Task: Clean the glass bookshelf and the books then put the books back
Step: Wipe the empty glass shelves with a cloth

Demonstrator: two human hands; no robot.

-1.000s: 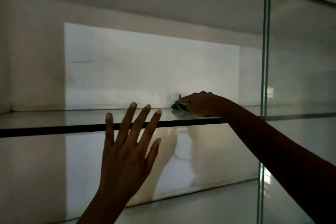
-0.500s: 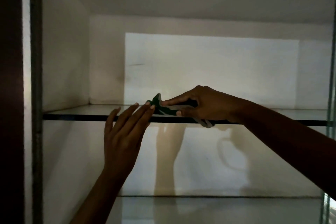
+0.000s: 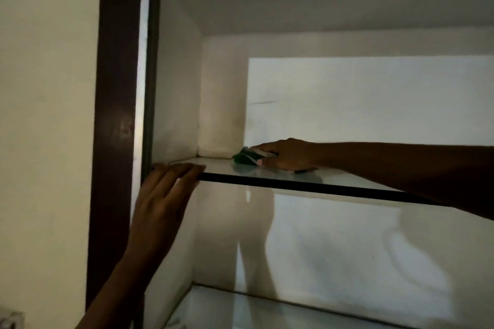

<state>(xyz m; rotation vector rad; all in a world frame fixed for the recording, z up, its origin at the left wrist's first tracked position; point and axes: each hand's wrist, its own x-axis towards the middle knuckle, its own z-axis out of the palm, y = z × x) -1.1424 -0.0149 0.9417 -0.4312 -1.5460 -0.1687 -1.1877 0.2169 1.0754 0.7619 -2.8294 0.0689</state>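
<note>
Two glass shelves are in view: the upper glass shelf (image 3: pixel 307 177) and one lower glass shelf (image 3: pixel 267 311) beneath it. One green cloth (image 3: pixel 243 159) sits on the upper glass shelf, and one dark wooden frame (image 3: pixel 115 115) stands at its left end. Two hands: left hand (image 3: pixel 163 195) at its front edge, right hand (image 3: pixel 290 155) gripping the cloth

glossy glass shelf (image 3: pixel 280 173), dark wood frame (image 3: pixel 115 115)

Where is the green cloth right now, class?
In the head view, the green cloth sits on the upper glass shelf, close to its back left corner, held in the right hand that reaches in from the right.
</note>
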